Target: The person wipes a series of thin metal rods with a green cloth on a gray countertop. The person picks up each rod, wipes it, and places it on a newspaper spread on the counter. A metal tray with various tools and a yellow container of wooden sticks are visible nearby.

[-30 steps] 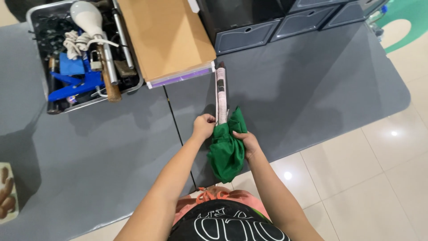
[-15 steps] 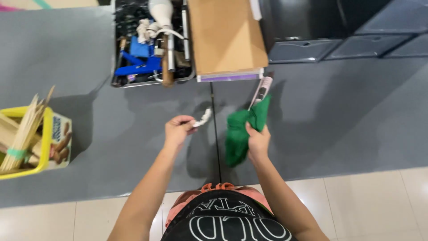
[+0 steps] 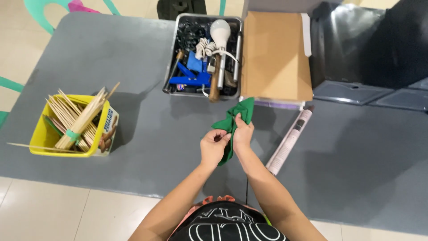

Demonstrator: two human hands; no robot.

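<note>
Both hands closed on a green cloth (image 3: 233,121), held above the grey surface (image 3: 133,58). Left hand (image 3: 214,147) pinching the cloth's lower edge, right hand (image 3: 243,134) clamped on its middle (upper corner sticking up past the fingers). Just right of the grip, a long slim tube (image 3: 290,140) lying slantwise. Beyond the grip, a metal tray (image 3: 171,49) of tools and a cardboard box (image 3: 275,56). Well left, a yellow box (image 3: 96,138) of wooden sticks (image 3: 78,118).

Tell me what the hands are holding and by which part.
Both hands grip a green cloth: the right hand around its middle, the left hand pinching its lower edge.
</note>
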